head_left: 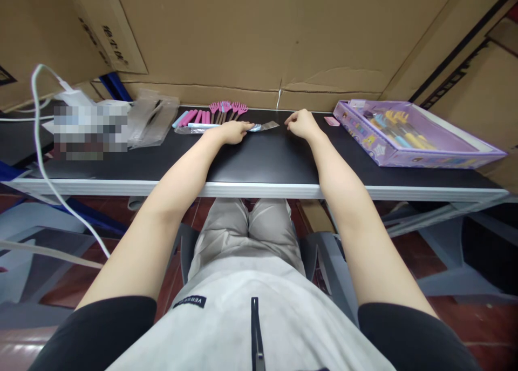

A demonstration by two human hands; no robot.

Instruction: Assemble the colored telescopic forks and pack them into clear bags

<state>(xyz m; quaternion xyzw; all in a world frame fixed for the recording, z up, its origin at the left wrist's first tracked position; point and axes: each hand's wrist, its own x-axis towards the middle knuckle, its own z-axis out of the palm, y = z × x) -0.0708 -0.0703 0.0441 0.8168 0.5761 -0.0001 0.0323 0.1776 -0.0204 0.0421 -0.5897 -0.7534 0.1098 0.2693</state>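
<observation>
My left hand (pixel 232 132) rests on the black tabletop (pixel 259 163), its fingers lying over a light blue tool in a clear plastic sleeve (pixel 265 126). My right hand (pixel 300 123) sits just to the right of the sleeve's end, fingers curled down on the table, with nothing visible in it. Behind the left hand lies a row of pink and blue fork-like tools (pixel 220 112).
A purple toy box (pixel 408 134) with coloured tools stands at the right. A small pink card (pixel 332 121) lies near it. Clear plastic bags (pixel 151 120) and a white cable (pixel 40 139) sit at the left. Cardboard (pixel 259 36) walls the back.
</observation>
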